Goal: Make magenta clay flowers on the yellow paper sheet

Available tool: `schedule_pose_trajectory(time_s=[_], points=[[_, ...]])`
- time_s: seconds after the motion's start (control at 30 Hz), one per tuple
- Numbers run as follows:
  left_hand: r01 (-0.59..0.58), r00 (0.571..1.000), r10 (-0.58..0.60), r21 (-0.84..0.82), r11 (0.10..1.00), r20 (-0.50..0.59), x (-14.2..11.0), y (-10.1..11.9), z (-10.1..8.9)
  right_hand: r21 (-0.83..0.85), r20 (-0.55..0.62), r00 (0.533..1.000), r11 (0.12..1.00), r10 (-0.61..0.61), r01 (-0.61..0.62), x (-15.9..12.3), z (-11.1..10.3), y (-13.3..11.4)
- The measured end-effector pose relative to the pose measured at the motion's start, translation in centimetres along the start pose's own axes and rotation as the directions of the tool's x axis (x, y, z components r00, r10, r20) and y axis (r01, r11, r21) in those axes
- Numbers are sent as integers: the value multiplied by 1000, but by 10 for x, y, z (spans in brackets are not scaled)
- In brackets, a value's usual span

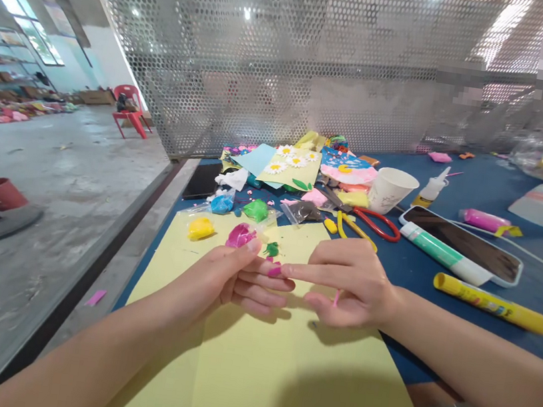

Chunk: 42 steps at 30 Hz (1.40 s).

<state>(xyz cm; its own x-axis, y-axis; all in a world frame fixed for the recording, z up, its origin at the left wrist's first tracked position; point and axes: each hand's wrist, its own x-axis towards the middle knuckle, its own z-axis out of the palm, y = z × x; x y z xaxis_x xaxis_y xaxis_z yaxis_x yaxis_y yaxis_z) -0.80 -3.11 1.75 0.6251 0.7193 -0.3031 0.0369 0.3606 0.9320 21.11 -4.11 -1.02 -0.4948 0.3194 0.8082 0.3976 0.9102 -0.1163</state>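
My left hand (245,281) is turned palm up over the yellow sheet, its fingers stretched out and its thumb bent in toward them. A small piece of magenta clay (275,269) lies on its fingers. My right hand (348,285) presses that clay with a straight index fingertip. Its other fingers are curled, and a thin pink stick (336,298) shows between them and the thumb, mostly hidden. Just beyond the hands are a larger magenta clay lump (241,235) and a small dark green clay piece (272,249).
Yellow (201,229), blue (221,203) and green clay (256,209) lie at the back. Red-handled scissors (376,224), a paper cup (392,188), a phone (468,244), a white-green tube (446,254) and a yellow tube (492,304) are on the right. A perforated metal panel (271,62) stands behind.
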Motion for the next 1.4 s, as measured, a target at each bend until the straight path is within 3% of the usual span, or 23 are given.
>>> schedule_pose_trajectory(time_s=[0.23,0.47,0.67,1.13,1.4], points=[[-14,999,15,-23,1000,32,2,-2,-1,86,-61,973,972,223,-218,6,3,-7],[-14,1000,14,2,1000,0,1,-2,1,109,-11,954,949,299,-296,6,7,-12],[-12,997,13,-14,1000,81,1,-1,-1,135,-29,957,950,288,-282,6,7,-14],[55,997,-57,38,998,57,2,0,1,146,64,965,954,255,-262,0,11,-12],[72,987,-78,51,996,140,0,-5,-2,184,34,975,958,219,-221,3,12,-14]])
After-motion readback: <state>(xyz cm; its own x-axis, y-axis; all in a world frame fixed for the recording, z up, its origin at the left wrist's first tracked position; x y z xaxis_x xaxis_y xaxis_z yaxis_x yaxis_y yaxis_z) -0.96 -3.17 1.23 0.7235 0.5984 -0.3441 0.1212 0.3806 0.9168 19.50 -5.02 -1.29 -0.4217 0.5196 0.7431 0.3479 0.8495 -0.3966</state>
